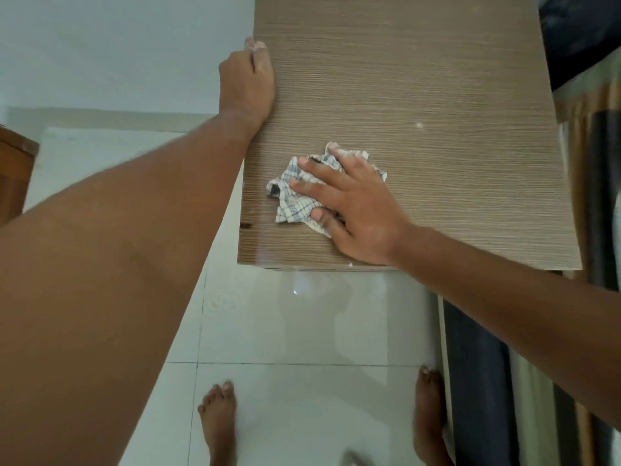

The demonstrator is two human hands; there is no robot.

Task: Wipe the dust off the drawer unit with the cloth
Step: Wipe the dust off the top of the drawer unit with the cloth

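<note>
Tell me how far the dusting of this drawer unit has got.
Partway. The top of the drawer unit looks glossy near its front-left corner. The right hand presses the checked cloth flat there; the left hand steadies the left edge. A white speck farther back still needs wiping; the drawer fronts are out of view.

L hand (247,85) curled, edge-on — R hand (353,203) flat, splayed.

Soft, even daylight, fairly bright, with no hard shadows. A small glare spot lies on the glossy floor tiles (302,334) toward 6 o'clock, with pale reflections round it. The drawer unit (420,79) shows sheen at its near corner. Wide-angle stretch swells the forearm (100,264) at 8 o'clock. The striped fabric (598,196) at 3 o'clock is smeared.
</note>
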